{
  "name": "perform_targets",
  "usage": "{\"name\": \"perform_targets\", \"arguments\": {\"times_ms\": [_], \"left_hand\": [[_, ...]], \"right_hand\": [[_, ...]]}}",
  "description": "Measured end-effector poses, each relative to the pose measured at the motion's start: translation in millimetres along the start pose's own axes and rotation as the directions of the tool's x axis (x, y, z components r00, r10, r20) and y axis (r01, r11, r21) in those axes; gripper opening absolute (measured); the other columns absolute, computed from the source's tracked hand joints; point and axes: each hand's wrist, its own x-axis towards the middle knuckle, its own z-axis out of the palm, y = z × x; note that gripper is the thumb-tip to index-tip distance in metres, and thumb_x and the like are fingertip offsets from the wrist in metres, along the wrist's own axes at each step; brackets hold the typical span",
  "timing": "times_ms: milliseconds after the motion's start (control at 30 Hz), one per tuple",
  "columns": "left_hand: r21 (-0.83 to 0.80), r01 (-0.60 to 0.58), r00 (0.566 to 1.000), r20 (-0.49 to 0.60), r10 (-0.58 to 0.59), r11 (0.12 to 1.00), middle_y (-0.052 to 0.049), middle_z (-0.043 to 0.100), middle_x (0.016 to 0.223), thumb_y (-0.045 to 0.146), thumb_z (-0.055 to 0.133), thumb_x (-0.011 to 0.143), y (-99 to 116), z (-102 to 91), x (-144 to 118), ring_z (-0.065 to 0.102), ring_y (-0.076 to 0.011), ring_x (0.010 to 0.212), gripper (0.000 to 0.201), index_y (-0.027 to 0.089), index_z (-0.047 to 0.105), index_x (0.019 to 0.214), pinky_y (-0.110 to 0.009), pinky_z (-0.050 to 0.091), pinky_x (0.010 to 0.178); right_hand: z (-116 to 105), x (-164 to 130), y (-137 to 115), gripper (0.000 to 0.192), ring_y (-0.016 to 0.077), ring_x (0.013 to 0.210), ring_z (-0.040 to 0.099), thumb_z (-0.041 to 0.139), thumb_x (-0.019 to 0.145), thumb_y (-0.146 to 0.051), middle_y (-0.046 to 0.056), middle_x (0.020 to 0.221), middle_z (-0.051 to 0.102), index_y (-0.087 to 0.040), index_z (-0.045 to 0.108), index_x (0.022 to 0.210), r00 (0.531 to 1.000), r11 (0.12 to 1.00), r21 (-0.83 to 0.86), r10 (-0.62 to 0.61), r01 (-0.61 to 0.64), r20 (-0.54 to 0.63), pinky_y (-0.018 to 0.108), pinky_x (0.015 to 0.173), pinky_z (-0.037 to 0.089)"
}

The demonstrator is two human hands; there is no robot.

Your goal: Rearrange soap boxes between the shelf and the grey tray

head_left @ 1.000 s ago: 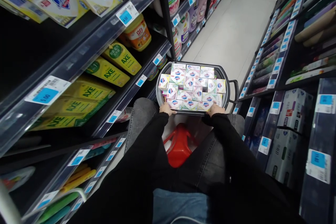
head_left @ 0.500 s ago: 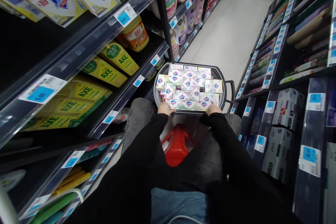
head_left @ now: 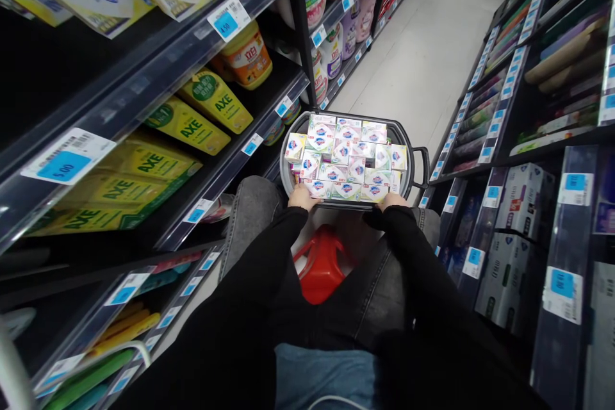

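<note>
Seated person in a shop aisle: left hand and right hand each clasp the near rim of a grey basket packed with soap boxes, held above a red stool, between shelves

basket: grey, near rim over knees | load: soap boxes, packed full

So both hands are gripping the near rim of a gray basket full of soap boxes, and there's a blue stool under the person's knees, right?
Not quite: the stool is red, not blue, as the head view shows. The rest holds: the left hand and right hand both grip the near rim of the gray basket, which is full of soap boxes.
</note>
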Motion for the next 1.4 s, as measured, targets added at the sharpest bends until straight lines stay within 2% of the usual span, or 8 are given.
{"name": "perform_targets", "arguments": {"times_ms": [600, 767, 933, 1033, 1100, 1200, 1300, 1400], "left_hand": [[-0.025, 0.030, 1.000, -0.007, -0.030, 0.999, -0.021, 0.057, 0.128, 0.046, 0.082, 0.065, 1.0, -5.2, -3.8, 0.059, -0.0304, 0.114, 0.086, 0.006, 0.047, 0.132, -0.031, 0.045, 0.095], [0.018, 0.021, 0.999, -0.041, -0.020, 1.000, -0.022, 0.053, 0.131, 0.045, 0.082, 0.066, 2.0, -4.0, -4.7, 0.053, -0.0323, 0.122, 0.086, 0.005, 0.045, 0.133, -0.033, 0.041, 0.102], [0.023, 0.032, 0.998, -0.056, -0.031, 0.999, -0.021, 0.050, 0.132, 0.046, 0.081, 0.065, -0.2, -0.7, -2.4, 0.050, -0.0326, 0.124, 0.086, 0.008, 0.043, 0.133, -0.034, 0.038, 0.105], [0.014, 0.046, 0.998, -0.052, -0.045, 0.999, -0.021, 0.048, 0.134, 0.048, 0.082, 0.063, -0.9, -0.8, -1.7, 0.049, -0.0338, 0.126, 0.089, 0.010, 0.041, 0.133, -0.036, 0.039, 0.104], [0.012, 0.063, 0.997, -0.038, -0.063, 0.998, -0.022, 0.045, 0.136, 0.047, 0.083, 0.062, -0.3, -2.1, -2.0, 0.047, -0.0348, 0.128, 0.092, 0.012, 0.039, 0.134, -0.039, 0.039, 0.104], [0.020, 0.092, 0.996, -0.019, -0.092, 0.996, -0.022, 0.044, 0.138, 0.045, 0.083, 0.063, 1.2, -4.2, -2.3, 0.045, -0.0357, 0.130, 0.093, 0.014, 0.036, 0.136, -0.042, 0.039, 0.104], [0.019, 0.087, 0.996, 0.002, -0.087, 0.996, -0.023, 0.045, 0.138, 0.045, 0.082, 0.065, 0.7, -4.5, -0.1, 0.047, -0.0352, 0.129, 0.094, 0.013, 0.033, 0.139, -0.040, 0.040, 0.104], [-0.011, 0.038, 0.999, 0.032, -0.038, 0.999, -0.021, 0.054, 0.132, 0.041, 0.080, 0.067, -1.4, -4.0, 3.6, 0.053, -0.0325, 0.125, 0.092, 0.011, 0.032, 0.140, -0.034, 0.043, 0.101]], "right_hand": [[2.0, -3.6, 1.3, 0.050, 0.0281, 0.106, 0.065, 0.065, 0.082, -0.047, 0.019, 0.109, 0.069, -0.011, 0.066, 0.116, 0.998, 0.998, -0.017, -0.054, 0.054, -0.028, 0.034, 0.085, 0.051], [5.6, 0.2, 0.1, 0.048, 0.0291, 0.108, 0.065, 0.065, 0.082, -0.048, 0.020, 0.111, 0.068, -0.012, 0.068, 0.114, 0.998, 0.999, -0.022, -0.050, 0.049, -0.039, 0.036, 0.087, 0.050], [4.9, 12.9, 20.3, 0.042, 0.0257, 0.102, 0.066, 0.073, 0.077, -0.039, 0.015, 0.110, 0.070, -0.015, 0.068, 0.111, 0.999, 0.991, 0.136, -0.022, 0.018, 0.028, 0.031, 0.083, 0.051], [-0.5, 26.2, 37.5, 0.032, 0.0237, 0.105, 0.065, 0.067, 0.082, -0.029, 0.013, 0.110, 0.070, -0.014, 0.068, 0.109, 0.996, 0.968, 0.246, 0.059, -0.042, -0.061, 0.029, 0.088, 0.049], [-4.4, 36.8, 44.1, 0.037, 0.0243, 0.111, 0.062, 0.063, 0.086, -0.027, 0.015, 0.115, 0.068, -0.011, 0.063, 0.119, 0.980, 0.953, 0.296, 0.119, -0.067, -0.161, 0.029, 0.094, 0.047], [-7.6, 53.9, 43.7, 0.045, 0.0220, 0.119, 0.057, 0.054, 0.092, -0.025, 0.015, 0.127, 0.063, -0.012, 0.053, 0.135, 0.961, 0.926, 0.377, 0.103, 0.001, -0.256, 0.028, 0.101, 0.042], [-7.5, 69.1, 37.5, 0.044, 0.0184, 0.120, 0.057, 0.044, 0.096, -0.024, 0.011, 0.131, 0.061, -0.017, 0.051, 0.139, 0.959, 0.896, 0.440, 0.069, 0.063, -0.276, 0.026, 0.102, 0.041], [-6.9, 77.7, 34.2, 0.044, 0.0186, 0.118, 0.058, 0.040, 0.096, -0.024, 0.011, 0.130, 0.063, -0.017, 0.054, 0.137, 0.962, 0.890, 0.454, 0.090, 0.039, -0.260, 0.026, 0.101, 0.041]]}}
